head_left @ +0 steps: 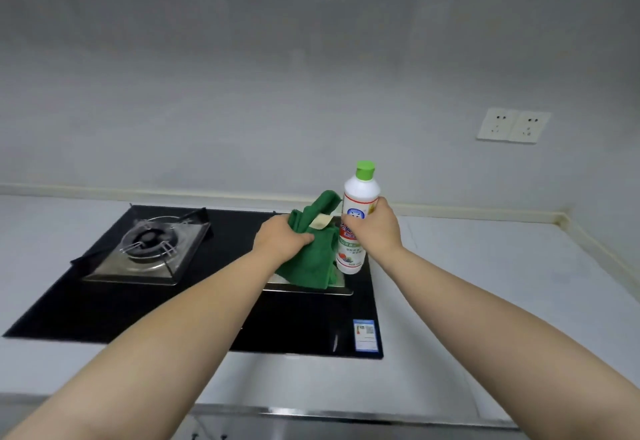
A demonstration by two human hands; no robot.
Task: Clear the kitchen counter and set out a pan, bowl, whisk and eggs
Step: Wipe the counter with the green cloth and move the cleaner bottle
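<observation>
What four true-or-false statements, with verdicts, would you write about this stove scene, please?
1. The left hand grips a green cloth. True.
2. The right hand holds a bottle with a red cap. False: the cap is green.
3. A pan sits on the left burner. False: nothing sits on it.
4. Two sockets are mounted on the wall at right. True.

I can't read any words here. The white bottle [350, 249] has a red, blue and green label, but its letters are blurry. The blue sticker [367, 335] at the stove's [138, 315] front right corner has print too tiny to read.
</observation>
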